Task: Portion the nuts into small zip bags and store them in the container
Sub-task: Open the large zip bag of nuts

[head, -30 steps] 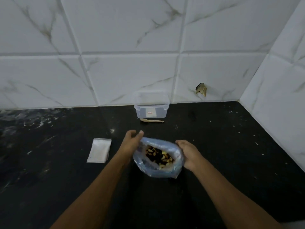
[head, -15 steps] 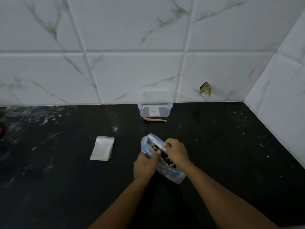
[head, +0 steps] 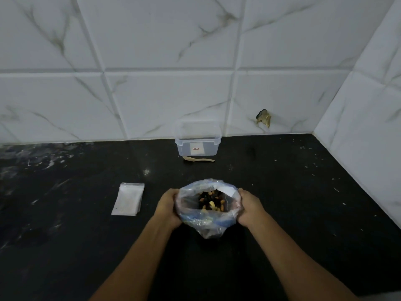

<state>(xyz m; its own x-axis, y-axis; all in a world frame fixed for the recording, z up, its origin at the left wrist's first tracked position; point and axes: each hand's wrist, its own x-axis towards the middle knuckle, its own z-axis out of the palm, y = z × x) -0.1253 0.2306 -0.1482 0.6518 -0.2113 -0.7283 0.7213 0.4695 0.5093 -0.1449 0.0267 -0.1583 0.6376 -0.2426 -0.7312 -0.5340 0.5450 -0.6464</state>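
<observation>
Black speckled counter, white grey-veined tiles, brown and yellow nuts.

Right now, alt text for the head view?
Two hands, left hand and right hand, hold open a clear plastic bag of mixed nuts on a black counter. Small zip bags lie to its left; a clear container and wooden spoon sit by the tiled wall.

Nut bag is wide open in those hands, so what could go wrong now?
1. Both hands, left and right, only grip the soft bag by its sides; if one slips, the nuts might spill onto the counter.
2. The zip bags lie off to the left, so letting go to reach them could let the bag slump.
</observation>
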